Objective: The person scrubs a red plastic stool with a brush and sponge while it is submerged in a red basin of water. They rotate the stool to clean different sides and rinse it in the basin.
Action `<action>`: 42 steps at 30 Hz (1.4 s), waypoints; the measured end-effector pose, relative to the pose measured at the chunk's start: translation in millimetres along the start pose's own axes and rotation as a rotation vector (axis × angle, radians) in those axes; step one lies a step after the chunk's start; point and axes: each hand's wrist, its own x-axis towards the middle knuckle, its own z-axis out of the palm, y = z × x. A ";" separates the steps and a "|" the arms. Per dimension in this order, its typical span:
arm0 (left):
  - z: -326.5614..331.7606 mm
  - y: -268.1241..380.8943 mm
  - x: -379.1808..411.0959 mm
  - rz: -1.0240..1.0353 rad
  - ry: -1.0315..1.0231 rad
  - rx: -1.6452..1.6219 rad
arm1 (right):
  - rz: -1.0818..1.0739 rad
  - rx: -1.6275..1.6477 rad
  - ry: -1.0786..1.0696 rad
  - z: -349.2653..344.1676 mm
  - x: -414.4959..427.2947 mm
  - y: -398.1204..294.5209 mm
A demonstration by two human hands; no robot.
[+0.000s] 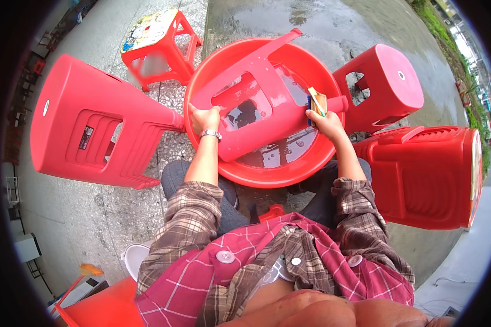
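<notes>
A pink-red plastic stool (276, 98) lies tilted on its side in a round red plastic basin (266, 181), partly over shallow, bubbly water (284, 153). One leg juts past the basin's far rim, another past the right side. My left hand (205, 118), with a metal wristwatch, grips the stool near its seat end at the basin's left side. In my right hand (327, 124) is a scrub brush (320, 102) with a wooden back and blue bristles, held beside the right leg. A thin pale-and-green stick (317, 102), perhaps a toothbrush, lies against the brush.
Stacked pink stools (98, 122) stand on the left. Behind them is a small red stool with a printed top (151, 30). To the right are a pink stool (399, 75) and a red stool stack (425, 178) on its side. Wet concrete (266, 16) extends beyond the basin.
</notes>
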 end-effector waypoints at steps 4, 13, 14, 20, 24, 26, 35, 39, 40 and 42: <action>15.9 -25.0 -28.8 0.203 0.223 -0.019 | -0.104 -0.217 0.320 32.9 -11.3 14.0; 40.7 -35.2 -19.0 0.020 0.075 0.112 | -0.226 -0.509 0.508 104.2 -17.9 32.8; 40.4 -32.2 -17.7 -0.002 0.067 0.115 | -0.254 -0.510 0.555 105.8 -13.9 34.1; 47.8 -35.7 -4.1 -0.038 0.053 0.125 | -0.482 -0.630 0.618 106.8 -14.3 8.1; 54.6 -46.4 2.8 -0.056 0.070 0.165 | -0.550 -0.718 0.535 126.4 2.6 -6.9; 62.9 -54.5 5.6 -0.040 0.107 0.187 | -0.601 -0.717 0.571 128.5 17.3 -26.4; 65.5 -54.9 3.9 -0.004 0.118 0.185 | -0.337 -0.604 0.578 63.7 84.0 -197.6; 60.9 -46.2 4.2 -0.054 0.103 0.171 | -0.443 -0.642 0.466 130.9 35.8 -128.4; 61.8 -43.7 7.2 -0.044 0.103 0.166 | -0.471 -0.684 0.476 143.6 25.6 -110.3; 62.7 -52.0 7.5 -0.014 0.113 0.178 | -0.496 -0.725 0.477 153.9 24.7 -87.7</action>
